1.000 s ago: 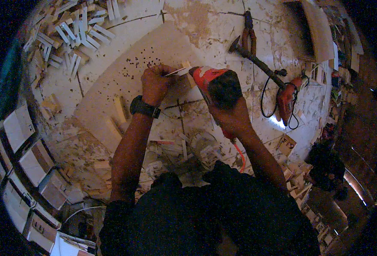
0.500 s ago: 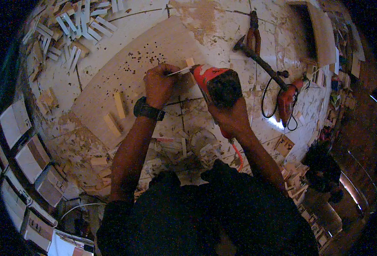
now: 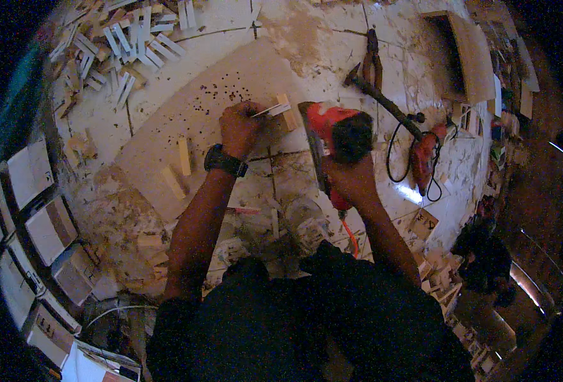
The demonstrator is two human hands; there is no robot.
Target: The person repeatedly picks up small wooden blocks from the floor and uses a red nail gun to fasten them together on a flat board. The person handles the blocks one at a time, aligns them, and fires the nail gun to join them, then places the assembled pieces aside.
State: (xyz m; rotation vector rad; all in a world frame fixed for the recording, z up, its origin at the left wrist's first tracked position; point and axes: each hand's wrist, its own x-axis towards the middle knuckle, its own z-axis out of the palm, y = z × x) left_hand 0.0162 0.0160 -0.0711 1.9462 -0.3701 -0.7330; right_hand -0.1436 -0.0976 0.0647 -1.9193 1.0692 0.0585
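Note:
My left hand, a watch on its wrist, is closed in a pinch on a thin white strip. The strip's far end lies over a short pale wooden block on the brown board. To the right, my right hand is wrapped round the handle of a red nail gun with a black rounded cap. An orange hose runs from its base toward my body. The nail gun's nose is a little apart from the block and strip.
Small dark bits dot the brown board, with two wood strips near its left edge. Joined white pieces are heaped far left. A hammer, pliers and a red corded tool lie right.
The nail gun has moved right, away from the strip's end, uncovering the block. My left hand still pinches the strip. The whole view has shifted slightly.

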